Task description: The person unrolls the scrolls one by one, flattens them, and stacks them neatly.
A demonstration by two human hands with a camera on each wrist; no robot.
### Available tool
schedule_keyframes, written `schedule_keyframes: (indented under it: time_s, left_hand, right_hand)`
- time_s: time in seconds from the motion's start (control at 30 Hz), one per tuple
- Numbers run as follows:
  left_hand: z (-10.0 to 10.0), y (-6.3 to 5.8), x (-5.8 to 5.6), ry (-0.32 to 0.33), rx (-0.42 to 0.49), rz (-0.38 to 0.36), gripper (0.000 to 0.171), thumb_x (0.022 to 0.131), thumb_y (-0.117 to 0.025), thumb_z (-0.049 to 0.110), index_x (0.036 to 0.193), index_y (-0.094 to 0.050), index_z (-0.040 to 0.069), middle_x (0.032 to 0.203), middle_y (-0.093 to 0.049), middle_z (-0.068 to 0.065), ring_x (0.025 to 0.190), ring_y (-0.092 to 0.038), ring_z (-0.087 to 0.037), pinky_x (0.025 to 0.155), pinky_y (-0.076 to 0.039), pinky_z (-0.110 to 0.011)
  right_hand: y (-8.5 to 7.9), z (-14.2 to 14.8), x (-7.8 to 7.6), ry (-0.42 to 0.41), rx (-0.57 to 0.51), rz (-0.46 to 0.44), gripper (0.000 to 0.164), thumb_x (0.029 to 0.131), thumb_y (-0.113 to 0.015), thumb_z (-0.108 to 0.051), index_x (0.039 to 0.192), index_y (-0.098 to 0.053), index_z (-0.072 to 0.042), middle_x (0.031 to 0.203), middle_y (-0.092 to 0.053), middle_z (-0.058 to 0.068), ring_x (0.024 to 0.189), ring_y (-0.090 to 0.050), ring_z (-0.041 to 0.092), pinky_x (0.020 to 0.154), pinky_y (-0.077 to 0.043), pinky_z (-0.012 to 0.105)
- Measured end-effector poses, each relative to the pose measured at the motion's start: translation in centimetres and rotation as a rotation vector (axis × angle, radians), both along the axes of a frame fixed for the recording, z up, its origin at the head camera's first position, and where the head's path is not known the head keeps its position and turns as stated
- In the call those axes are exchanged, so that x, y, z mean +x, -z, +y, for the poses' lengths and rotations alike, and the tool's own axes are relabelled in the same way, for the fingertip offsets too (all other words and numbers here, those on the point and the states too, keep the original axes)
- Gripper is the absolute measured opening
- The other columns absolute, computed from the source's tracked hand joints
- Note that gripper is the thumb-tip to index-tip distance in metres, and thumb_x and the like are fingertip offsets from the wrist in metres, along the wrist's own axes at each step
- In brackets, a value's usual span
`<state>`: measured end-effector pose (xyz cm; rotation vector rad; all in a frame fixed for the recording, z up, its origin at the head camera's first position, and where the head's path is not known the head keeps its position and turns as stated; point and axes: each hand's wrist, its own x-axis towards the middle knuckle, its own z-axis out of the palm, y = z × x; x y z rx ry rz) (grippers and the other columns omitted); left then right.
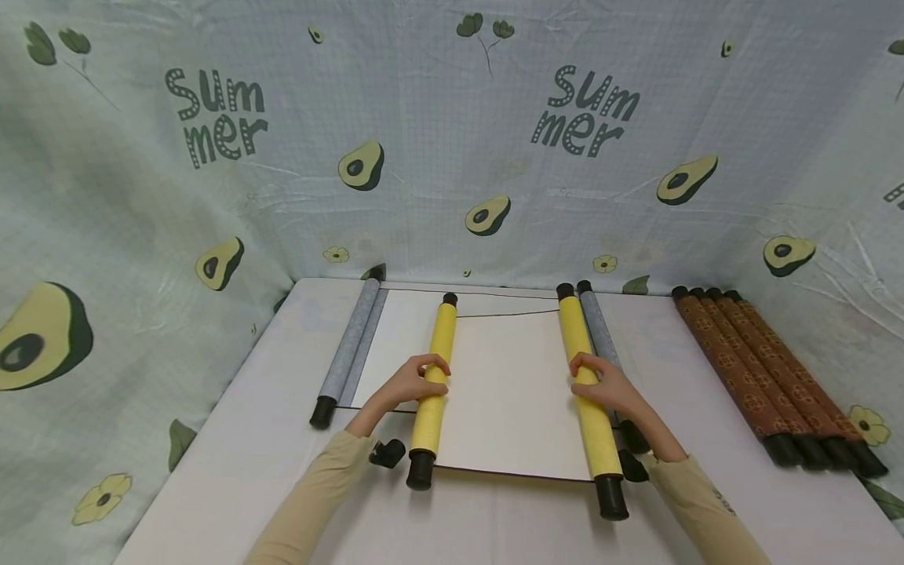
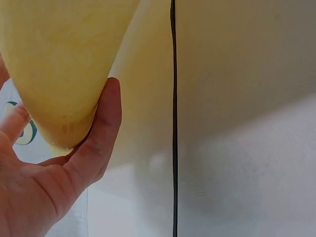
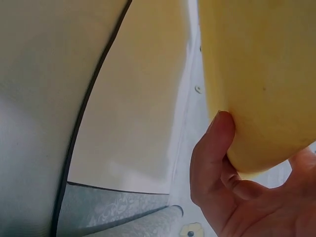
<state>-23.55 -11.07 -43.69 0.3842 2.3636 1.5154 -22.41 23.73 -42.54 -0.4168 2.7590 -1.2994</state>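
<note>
A yellow scroll with black end knobs is partly unrolled, its white sheet (image 1: pixel 512 392) spread between two rolls. My left hand (image 1: pixel 412 383) grips the left roll (image 1: pixel 442 337), fingers and thumb curled round its middle. On the other side my right hand (image 1: pixel 609 388) holds the right roll (image 1: pixel 596 439) the same way. Both wrist views show the yellow roll resting in the curve between thumb and fingers. Under and behind it lies a grey-blue scroll (image 1: pixel 351 337), also unrolled on the table, its white sheet (image 1: pixel 402 337) partly covered by the yellow one.
Several brown patterned scrolls (image 1: pixel 766 377) with black knobs lie side by side at the table's right. The white table (image 1: pixel 233 439) meets a hanging cloth (image 1: pixel 424 102) printed with avocados along its back and sides. A black wrist camera (image 1: pixel 387 453) sits at the left cuff.
</note>
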Motion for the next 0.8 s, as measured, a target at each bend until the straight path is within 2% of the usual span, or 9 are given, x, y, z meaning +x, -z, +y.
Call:
schedule_keyframes:
  time_s: [0.27, 0.47, 0.67, 0.8]
  left_hand:
    - [-0.09, 0.1, -0.02, -0.012, -0.008, -0.016, 0.03, 0.074, -0.071, 0.022, 0.095, -0.056, 0.007, 0.089, -0.051, -0.011, 0.065, -0.05, -0.014, 0.048, -0.043, -0.024]
    - [-0.22, -0.39, 0.15, -0.003, 0.003, -0.004, 0.028, 0.074, -0.07, 0.015, 0.095, -0.055, 0.006, 0.084, -0.051, -0.012, 0.064, -0.052, -0.016, 0.045, -0.044, -0.024]
    - [-0.33, -0.49, 0.08, -0.004, 0.014, 0.003, 0.027, 0.074, -0.068, 0.01, 0.097, -0.055, 0.005, 0.084, -0.051, -0.012, 0.063, -0.052, -0.016, 0.045, -0.043, -0.023]
    - [-0.34, -0.49, 0.09, -0.009, -0.006, 0.003, 0.028, 0.074, -0.067, 0.01, 0.099, -0.057, 0.006, 0.086, -0.052, -0.013, 0.064, -0.052, -0.016, 0.045, -0.043, -0.023]
  right_hand:
    - [-0.01, 0.19, 0.05, -0.021, 0.012, 0.028, 0.024, 0.071, -0.07, -0.011, 0.086, -0.052, -0.006, 0.097, -0.05, 0.012, 0.086, -0.043, 0.025, 0.064, -0.035, 0.029]
    - [-0.27, 0.51, -0.04, 0.012, 0.057, 0.033, 0.021, 0.072, -0.066, -0.009, 0.088, -0.052, -0.007, 0.098, -0.051, 0.013, 0.088, -0.044, 0.026, 0.066, -0.034, 0.03]
    - [-0.53, 0.77, -0.06, 0.058, 0.087, -0.011, 0.022, 0.073, -0.064, -0.011, 0.092, -0.052, -0.008, 0.104, -0.05, 0.016, 0.087, -0.045, 0.028, 0.06, -0.035, 0.029]
    - [-0.42, 0.94, 0.0, 0.059, 0.096, -0.008, 0.021, 0.073, -0.064, -0.011, 0.092, -0.053, -0.008, 0.105, -0.051, 0.016, 0.091, -0.045, 0.03, 0.064, -0.035, 0.029]
